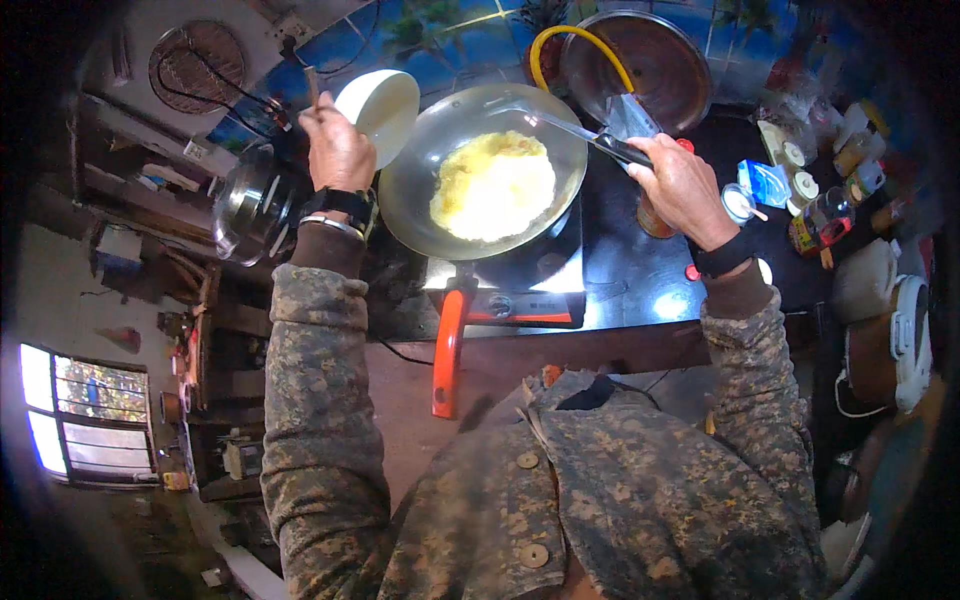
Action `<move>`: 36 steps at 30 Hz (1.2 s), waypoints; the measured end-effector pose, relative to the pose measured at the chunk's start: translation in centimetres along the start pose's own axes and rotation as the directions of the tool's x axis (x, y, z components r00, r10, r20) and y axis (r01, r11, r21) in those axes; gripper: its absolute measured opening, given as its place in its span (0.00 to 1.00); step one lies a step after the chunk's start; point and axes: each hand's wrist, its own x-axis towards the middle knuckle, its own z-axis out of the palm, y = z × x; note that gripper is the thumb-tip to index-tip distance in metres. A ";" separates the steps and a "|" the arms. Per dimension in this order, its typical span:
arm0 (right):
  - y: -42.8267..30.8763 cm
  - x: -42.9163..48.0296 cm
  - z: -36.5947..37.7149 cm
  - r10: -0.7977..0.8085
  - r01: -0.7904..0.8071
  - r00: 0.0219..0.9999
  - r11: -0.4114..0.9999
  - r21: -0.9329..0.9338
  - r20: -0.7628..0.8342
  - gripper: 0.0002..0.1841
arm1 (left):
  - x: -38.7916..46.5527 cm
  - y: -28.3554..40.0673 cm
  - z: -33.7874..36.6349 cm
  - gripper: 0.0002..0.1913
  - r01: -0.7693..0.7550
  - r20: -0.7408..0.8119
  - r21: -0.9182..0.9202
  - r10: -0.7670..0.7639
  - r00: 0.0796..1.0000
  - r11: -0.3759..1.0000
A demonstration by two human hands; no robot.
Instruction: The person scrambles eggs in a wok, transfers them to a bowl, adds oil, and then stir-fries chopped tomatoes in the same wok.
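Note:
Beaten egg (491,187), yellow at its edges and washed out by glare in the middle, is spread in the bottom of a metal wok (409,214). My left hand (337,154) grips a white bowl (386,112), tipped beside the wok's left rim. A short wooden stick (311,84) also sticks up from its fingers. My right hand (679,184) is closed around the black handle of a metal spatula (574,127), whose head lies over the wok's far inner wall. The wok's red handle (448,352) points towards me.
Under the wok stands a cooktop (517,306) with a knob. A yellow-handled tool (581,34) and a round lid (675,67) lean at the back. Jars, a blue box (763,182) and a bottle (821,221) stand right; stacked metal pots (251,202) stand left.

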 end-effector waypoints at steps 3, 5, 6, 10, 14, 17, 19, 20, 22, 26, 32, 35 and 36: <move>0.5 1.8 -0.9 -0.040 0.041 0.999 0.998 0.050 -0.021 0.15 | -1.3 -8.6 2.5 0.21 0.360 0.266 -0.387 -0.271 0.925 0.849; 0.2 4.2 -2.8 -0.019 0.007 0.983 0.998 0.067 0.182 0.15 | -3.2 -11.8 2.8 0.23 0.678 0.533 -0.588 -0.419 0.735 0.441; 0.7 5.1 -3.1 -0.065 0.042 0.991 0.983 0.177 0.121 0.16 | -3.7 -11.9 2.4 0.25 0.746 0.612 -0.642 -0.470 0.636 0.174; 0.1 11.2 -5.4 -0.041 -0.074 0.907 0.964 0.256 0.419 0.14 | -10.7 -12.6 -5.6 0.32 0.398 0.733 -0.673 -0.494 0.467 -0.623; -1.6 15.8 -7.3 0.131 -0.173 0.816 0.985 0.022 0.563 0.13 | -19.1 -12.3 -10.3 0.33 0.317 0.713 -0.701 -0.604 0.356 -0.639; -1.3 19.2 -6.1 0.245 -0.214 0.733 0.969 -0.127 0.634 0.13 | -27.6 -14.4 -12.7 0.33 0.200 0.748 -0.664 -0.631 0.206 -0.721; -2.0 20.2 -5.4 0.275 -0.219 0.679 0.961 -0.169 0.681 0.13 | -32.7 -13.5 -13.6 0.31 0.169 0.676 -0.737 -0.713 0.186 -0.655; -2.0 20.2 -4.3 0.206 -0.174 0.684 0.978 -0.117 0.700 0.13 | -34.3 -12.3 -14.4 0.30 0.155 0.651 -0.758 -0.751 0.114 -0.634; -0.7 20.6 -2.8 0.280 -0.265 0.576 0.953 -0.149 0.768 0.13 | -37.6 -11.1 -15.1 0.29 0.115 0.645 -0.761 -0.763 0.035 -0.638; 1.4 19.0 1.9 0.144 -0.299 0.566 0.953 0.039 0.812 0.16 | -43.2 -10.1 -15.7 0.32 0.081 0.666 -0.744 -0.746 0.002 -0.664; 0.7 15.9 5.0 -0.077 -0.118 0.762 0.960 0.255 0.643 0.16 | -46.1 -10.1 -15.5 0.29 0.044 0.650 -0.754 -0.754 -0.096 -0.655; -0.1 14.6 2.9 -0.202 0.053 0.789 0.963 0.263 0.580 0.18 | -45.6 -10.0 -15.1 0.30 0.050 0.673 -0.732 -0.733 -0.095 -0.679; -1.7 13.7 1.4 -0.222 0.170 0.812 0.975 0.144 0.541 0.18 | -44.7 -9.8 -15.2 0.30 0.056 0.681 -0.725 -0.726 -0.096 -0.687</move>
